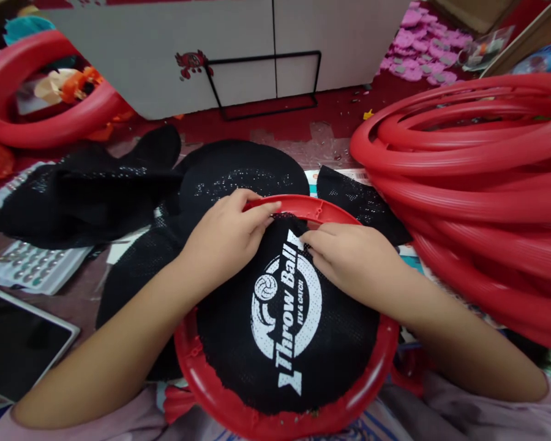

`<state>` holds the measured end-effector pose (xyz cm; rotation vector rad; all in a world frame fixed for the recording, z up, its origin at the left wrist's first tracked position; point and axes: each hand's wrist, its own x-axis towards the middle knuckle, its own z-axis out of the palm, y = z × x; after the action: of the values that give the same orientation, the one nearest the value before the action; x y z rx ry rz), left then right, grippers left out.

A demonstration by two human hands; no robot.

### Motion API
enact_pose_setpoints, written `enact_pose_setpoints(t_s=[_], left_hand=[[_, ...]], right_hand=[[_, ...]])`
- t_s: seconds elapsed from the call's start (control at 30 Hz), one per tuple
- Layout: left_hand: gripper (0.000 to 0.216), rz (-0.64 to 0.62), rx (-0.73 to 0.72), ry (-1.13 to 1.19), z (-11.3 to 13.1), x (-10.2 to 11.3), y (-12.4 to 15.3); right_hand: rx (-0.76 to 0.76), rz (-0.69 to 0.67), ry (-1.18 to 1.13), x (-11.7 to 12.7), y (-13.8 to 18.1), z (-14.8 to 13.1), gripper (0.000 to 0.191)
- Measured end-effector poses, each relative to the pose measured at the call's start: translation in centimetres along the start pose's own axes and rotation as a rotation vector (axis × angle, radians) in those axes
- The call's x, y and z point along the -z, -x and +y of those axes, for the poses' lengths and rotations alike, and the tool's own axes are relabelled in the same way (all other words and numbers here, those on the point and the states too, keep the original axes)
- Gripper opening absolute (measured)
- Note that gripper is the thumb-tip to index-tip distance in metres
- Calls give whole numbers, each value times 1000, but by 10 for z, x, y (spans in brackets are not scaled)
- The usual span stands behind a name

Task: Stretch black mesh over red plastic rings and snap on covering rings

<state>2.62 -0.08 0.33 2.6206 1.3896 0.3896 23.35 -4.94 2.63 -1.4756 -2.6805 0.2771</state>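
A red plastic ring [303, 208] lies tilted in front of me with a round black mesh cloth [303, 343] printed "Throw Ball" spread over it. My left hand [224, 239] rests on the far left part of the ring, fingers curled and pressing the mesh edge against the rim. My right hand [344, 254] sits just right of it, fingers pinched on the mesh edge near the rim's top. The two hands almost touch at the far edge of the ring.
A tall stack of red rings [468, 159] fills the right side. Loose black mesh rounds [96, 190] lie behind and to the left. A calculator [32, 269] and a tablet [18, 343] sit at the left. One more red ring [32, 92] and a white cabinet [239, 43] stand behind.
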Motion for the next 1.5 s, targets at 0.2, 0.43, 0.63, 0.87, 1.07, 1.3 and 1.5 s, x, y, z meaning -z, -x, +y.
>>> enact_pose_setpoints(t_s=[0.2,0.43,0.63,0.87,1.07,1.3,1.5], left_hand=[[51,-137,115,-282,8,27,14],[38,-85,-114,22,1,29,1],[26,-166,-72,127,13,19,-12],[20,-26,21,230,15,19,-9],[16,-74,29,359,7,16,-7],[15,-75,129,427,4,16,-7],[18,-37,120,368,5,14,-10]], right_hand=[[-104,139,-42,-2,-5,6,28],[-244,51,-158,3,-9,3,17],[-316,77,-195,6,-9,5,16],[-269,156,-324,4,-10,7,16],[-226,189,-362,4,-11,9,15],[-218,195,-369,3,-12,11,14],[-217,216,-265,-2,-14,11,16]])
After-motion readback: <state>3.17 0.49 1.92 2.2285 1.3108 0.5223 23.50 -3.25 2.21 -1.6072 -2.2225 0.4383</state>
